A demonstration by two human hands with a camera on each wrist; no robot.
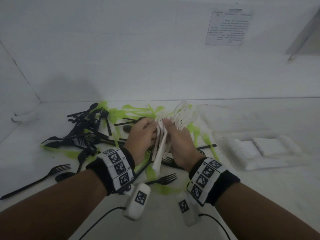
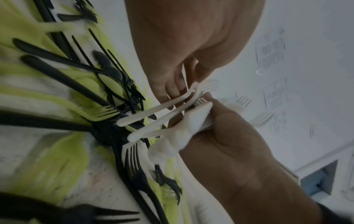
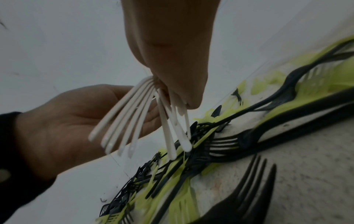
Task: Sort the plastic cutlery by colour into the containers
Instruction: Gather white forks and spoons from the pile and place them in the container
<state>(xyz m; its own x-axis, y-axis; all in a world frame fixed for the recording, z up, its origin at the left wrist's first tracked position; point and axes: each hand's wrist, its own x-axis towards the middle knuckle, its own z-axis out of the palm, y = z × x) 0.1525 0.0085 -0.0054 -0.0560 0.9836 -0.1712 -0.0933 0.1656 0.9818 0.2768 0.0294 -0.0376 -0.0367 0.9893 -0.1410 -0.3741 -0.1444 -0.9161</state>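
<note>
Both my hands meet over the middle of the pile, holding a bundle of white forks (image 1: 161,144). The left hand (image 1: 147,134) curls round the bundle from the left; in the left wrist view its fingers (image 2: 172,89) pinch the necks of two white forks (image 2: 153,112). The right hand (image 1: 178,135) grips the rest, whose handles fan downward (image 3: 122,119) with the tines pointing away from me. Under the hands lie black cutlery (image 1: 83,132) and lime green cutlery (image 1: 136,110), mixed on the white table.
White trays (image 1: 259,149) lie on the table at the right. Loose black forks lie near me (image 1: 161,179) and at the left (image 1: 52,172). A white wall with a printed sheet (image 1: 228,26) closes the back. A small white object (image 1: 24,116) lies far left.
</note>
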